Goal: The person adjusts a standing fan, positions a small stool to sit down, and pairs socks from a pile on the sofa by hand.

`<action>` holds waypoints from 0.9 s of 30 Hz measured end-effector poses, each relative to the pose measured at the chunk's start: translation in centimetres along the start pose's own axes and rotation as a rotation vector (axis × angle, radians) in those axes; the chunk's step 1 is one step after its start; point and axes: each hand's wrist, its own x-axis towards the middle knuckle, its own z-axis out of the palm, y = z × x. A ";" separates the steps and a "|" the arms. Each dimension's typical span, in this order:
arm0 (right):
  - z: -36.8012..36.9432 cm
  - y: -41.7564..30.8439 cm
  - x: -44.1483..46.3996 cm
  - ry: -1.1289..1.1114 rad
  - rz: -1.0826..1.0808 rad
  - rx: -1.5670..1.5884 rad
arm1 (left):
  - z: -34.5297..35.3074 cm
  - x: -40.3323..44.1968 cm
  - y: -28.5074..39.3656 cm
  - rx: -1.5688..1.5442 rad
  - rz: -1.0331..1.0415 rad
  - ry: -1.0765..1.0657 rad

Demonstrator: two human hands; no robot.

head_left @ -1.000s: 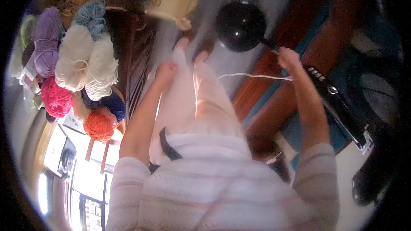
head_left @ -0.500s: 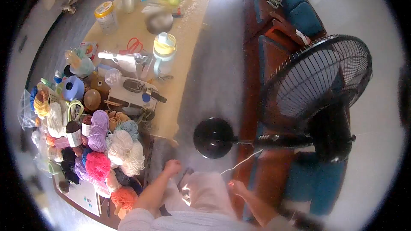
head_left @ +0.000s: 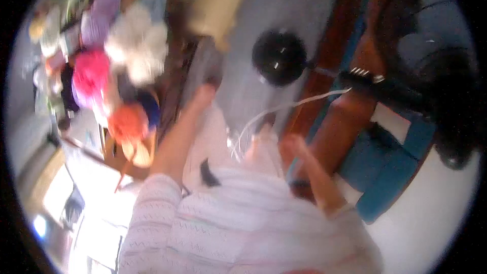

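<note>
Both hands are smeared by motion: the fingers of the left hand (head_left: pixel 205 93) merge into one shape, and those of the right hand (head_left: pixel 293 144) are too soft to count, so their grip cannot be told. The white cord (head_left: pixel 284 106) blurs into thin loops over the lap, its lower end unclear. The yarn (head_left: pixel 137 43) has lost its strands, and small things among it cannot be made out. The table (head_left: pixel 218 12) is cut off by the top edge, the shirt (head_left: pixel 228 233) by the bottom. Dark corner shading hides part of the fan (head_left: pixel 426 35); glare washes out the window (head_left: pixel 99 218)
</note>
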 end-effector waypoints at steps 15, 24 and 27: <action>7.8 12.3 5.5 0.131 0.147 0.199 | 8.8 -1.5 -20.9 0.169 -0.454 -0.028; 6.5 14.9 1.9 0.143 -0.134 -0.465 | 20.6 3.2 -36.3 0.365 -0.824 -0.037; 5.6 13.6 1.2 0.205 -0.058 -0.619 | 23.9 3.1 -41.1 0.432 -0.791 0.119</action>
